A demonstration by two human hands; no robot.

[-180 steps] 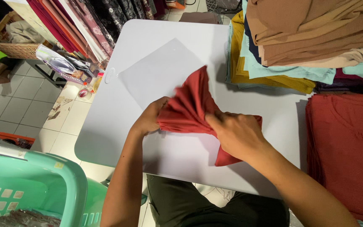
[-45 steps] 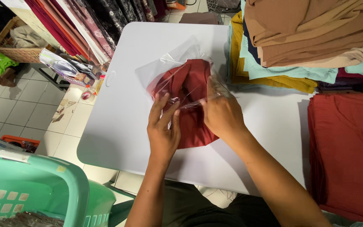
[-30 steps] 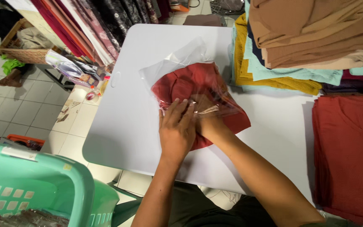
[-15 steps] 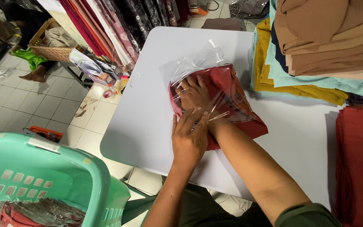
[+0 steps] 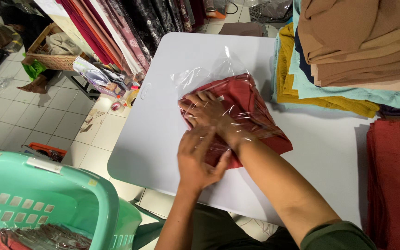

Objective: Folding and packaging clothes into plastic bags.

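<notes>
Two bare hands work a folded red garment [image 5: 251, 104] into a clear plastic bag [image 5: 209, 74] at the centre of the frame, on a white worktop [image 5: 329, 157]. The right hand [image 5: 209, 111] is inside the bag, under the film, its fingers spread flat on the cloth near the bag's far end. The left hand [image 5: 197, 159] lies just below it, outside the bag, its fingers slightly spread and pressing down on the near edge of the film and cloth; neither hand grips anything.

Judged step: seating the garment in the bag, most of the way done. The lower right corner of the cloth appears to lie outside the film. The next move would call for drawing the right hand out without dragging the fold, and easing the film over that corner.

Materials: the bag is thin, glossy and crinkled, with slack at its upper end. The garment is matte woven cloth, folded to a rough rectangle. The worktop is smooth with rounded corners. A stack of folded fabrics [image 5: 348, 55] in tan, teal and mustard fills the upper right; a mint-green slotted basket [image 5: 47, 199] stands at lower left.
</notes>
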